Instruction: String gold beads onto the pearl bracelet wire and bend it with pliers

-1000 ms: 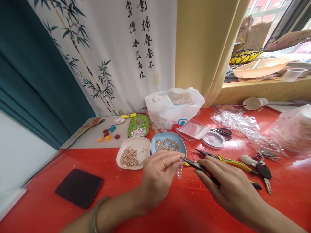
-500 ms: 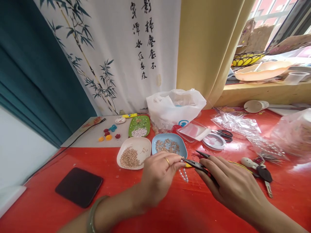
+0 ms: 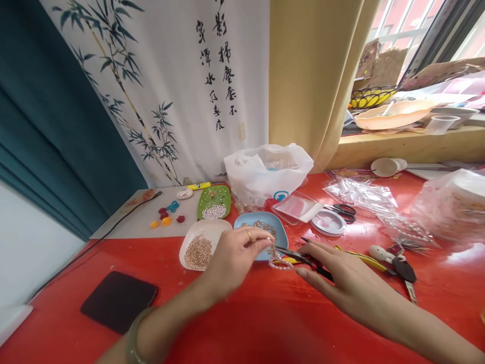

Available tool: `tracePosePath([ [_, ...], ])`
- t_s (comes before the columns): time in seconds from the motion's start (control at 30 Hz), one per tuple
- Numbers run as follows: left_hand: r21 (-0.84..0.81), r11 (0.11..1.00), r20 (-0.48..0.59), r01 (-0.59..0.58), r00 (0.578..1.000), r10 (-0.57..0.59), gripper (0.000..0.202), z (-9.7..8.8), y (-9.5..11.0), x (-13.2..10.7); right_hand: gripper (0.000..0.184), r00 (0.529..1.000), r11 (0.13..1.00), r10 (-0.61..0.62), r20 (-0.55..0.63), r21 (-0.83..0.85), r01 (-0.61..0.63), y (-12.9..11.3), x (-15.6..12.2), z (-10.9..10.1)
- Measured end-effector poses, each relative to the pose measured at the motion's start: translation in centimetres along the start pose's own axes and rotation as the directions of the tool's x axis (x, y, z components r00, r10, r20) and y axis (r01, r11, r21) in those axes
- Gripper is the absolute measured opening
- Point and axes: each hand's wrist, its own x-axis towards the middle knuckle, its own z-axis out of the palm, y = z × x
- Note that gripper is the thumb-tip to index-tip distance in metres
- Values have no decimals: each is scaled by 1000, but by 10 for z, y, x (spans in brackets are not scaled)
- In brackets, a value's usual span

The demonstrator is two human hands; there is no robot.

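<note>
My left hand is closed in a pinch on one end of a small beaded strand. The strand hangs in a loop of pale, shiny beads below the fingertips, in front of the blue tray. My right hand is around needle-nose pliers with black and red handles. Their slim jaws point left, close to the strand; whether they touch it I cannot tell. The thumb is stretched out below the handles. A second dark pointed tip sticks out above the right fingers; its other end is hidden.
A cream tray holds gold beads, and a green tray white ones. Behind stand a white plastic bag, scissors and a spool. Keys lie right, a black phone-like slab left.
The view has shifted slightly. My left hand has drawn a little left from the pliers with the strand, whose loop now spreads sideways. My right thumb sits farther from the pliers.
</note>
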Motion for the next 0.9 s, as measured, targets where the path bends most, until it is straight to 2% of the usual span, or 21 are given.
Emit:
tracePosePath([
  [0.13, -200, 965, 69, 167, 985, -157, 17, -6, -4, 8, 11, 977, 999, -52, 207, 15, 50, -4, -7, 0],
  [0.3, -458, 836, 114, 302, 953, -282, 15, -5, -10, 10, 18, 955, 993, -105, 279, -24, 116, -13, -17, 24],
  [0.4, -510, 782, 154, 359, 932, -327, 15, -4, -8, 10, 16, 947, 988, -151, 282, 5, 156, -16, -18, 28],
  [0.5, -529, 753, 195, 391, 920, -341, 14, -4, -4, 9, 13, 954, 987, -158, 255, 82, 141, -16, -12, 20],
  [0.57, -536, 740, 225, 407, 913, -339, 13, -3, 0, 8, 19, 985, 992, -50, 165, 122, 29, -15, -7, 15],
  [0.63, -541, 724, 258, 428, 904, -342, 13, -1, 3, 5, 14, 994, 970, 96, 58, 220, -106, -14, -3, 13],
  [0.67, -545, 713, 274, 442, 897, -346, 12, 0, 4, 4, 9, 989, 940, 144, 35, 307, -147, -14, -1, 13],
  [0.73, -545, 692, 304, 473, 881, -363, 12, 2, 5, 2, 25, 984, 826, 163, 65, 536, -172, -15, 1, 16],
  [0.8, -536, 681, 325, 499, 867, -379, 13, 5, 3, 0, 26, 980, 630, 114, 166, 750, -200, -17, 2, 22],
  [0.9, -518, 696, 312, 498, 867, -388, 14, 10, -1, -1, 16, 953, 356, 66, 294, 886, -298, -19, 4, 28],
])
